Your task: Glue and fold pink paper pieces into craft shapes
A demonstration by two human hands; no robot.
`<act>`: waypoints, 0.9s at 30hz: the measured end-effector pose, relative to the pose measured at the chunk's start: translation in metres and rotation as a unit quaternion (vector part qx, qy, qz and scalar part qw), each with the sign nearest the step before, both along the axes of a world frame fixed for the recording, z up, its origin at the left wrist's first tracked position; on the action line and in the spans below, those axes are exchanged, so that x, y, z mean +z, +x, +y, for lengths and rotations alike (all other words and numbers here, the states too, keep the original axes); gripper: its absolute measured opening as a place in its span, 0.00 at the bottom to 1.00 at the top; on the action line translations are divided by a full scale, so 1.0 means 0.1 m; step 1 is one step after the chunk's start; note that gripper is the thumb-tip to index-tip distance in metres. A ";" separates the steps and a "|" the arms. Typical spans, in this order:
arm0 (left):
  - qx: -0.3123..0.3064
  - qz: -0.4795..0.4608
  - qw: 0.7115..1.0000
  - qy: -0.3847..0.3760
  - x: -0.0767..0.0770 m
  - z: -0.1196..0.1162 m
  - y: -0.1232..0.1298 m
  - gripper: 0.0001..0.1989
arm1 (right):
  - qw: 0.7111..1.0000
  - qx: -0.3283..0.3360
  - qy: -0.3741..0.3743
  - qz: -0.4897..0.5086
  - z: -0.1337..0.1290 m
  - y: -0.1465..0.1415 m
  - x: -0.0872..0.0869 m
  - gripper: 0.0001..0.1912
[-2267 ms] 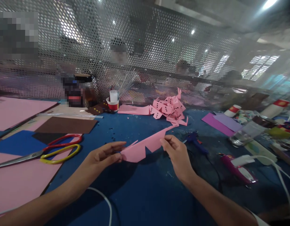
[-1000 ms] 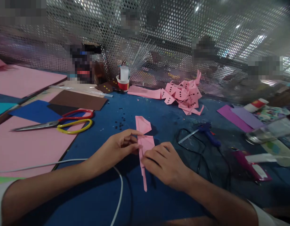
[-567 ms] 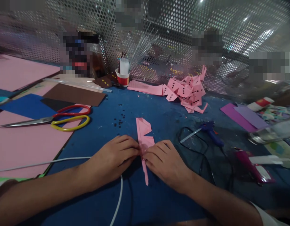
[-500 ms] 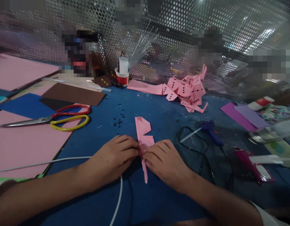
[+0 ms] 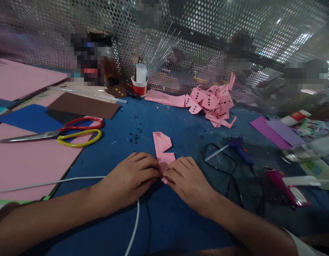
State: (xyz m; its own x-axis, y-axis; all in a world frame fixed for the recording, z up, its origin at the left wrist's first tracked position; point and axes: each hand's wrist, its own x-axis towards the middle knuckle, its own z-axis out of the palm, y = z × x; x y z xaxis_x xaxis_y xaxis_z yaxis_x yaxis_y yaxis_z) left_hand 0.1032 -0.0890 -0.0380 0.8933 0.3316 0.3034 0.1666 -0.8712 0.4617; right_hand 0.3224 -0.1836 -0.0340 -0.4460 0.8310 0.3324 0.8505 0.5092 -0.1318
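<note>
A folded pink paper cutout (image 5: 163,144) lies on the blue table between my hands, its notched upper part pointing away from me. My left hand (image 5: 137,174) pinches its left edge, fingers closed. From the other side my right hand (image 5: 184,177) presses its fingertips on the paper, also closed. Fingers cover the middle of the cutout, and only a short end shows below them. Small black paper squares (image 5: 136,138) lie scattered just beyond my left hand.
Scissors (image 5: 79,133) with red and yellow handles rest on pink sheets at left. A blue glue gun (image 5: 238,147) and its black cord lie at right. Farther back are a pile of pink cutouts (image 5: 212,101) and a paper cup (image 5: 139,87). A white cable (image 5: 135,227) passes under my left arm.
The long narrow strip that stuck out below my fingers now no longer extends toward me; only a short crumpled end shows there. Both hands stay in nearly the same place.
</note>
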 end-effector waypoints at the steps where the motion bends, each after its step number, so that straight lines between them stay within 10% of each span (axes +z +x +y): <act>1: 0.000 -0.004 1.000 -0.005 0.00 0.00 0.00 0.10 | 1.000 -0.004 0.000 0.002 0.01 0.00 0.00 0.09; 20: 0.048 -0.051 0.993 -0.091 0.08 -0.05 0.10 0.06 | 0.998 -0.020 -0.036 -0.044 0.01 -0.05 0.05 0.09; 27: 0.126 -0.085 0.956 -0.253 0.18 -0.07 0.18 0.02 | 0.998 -0.024 -0.044 -0.047 0.01 -0.05 0.07 0.08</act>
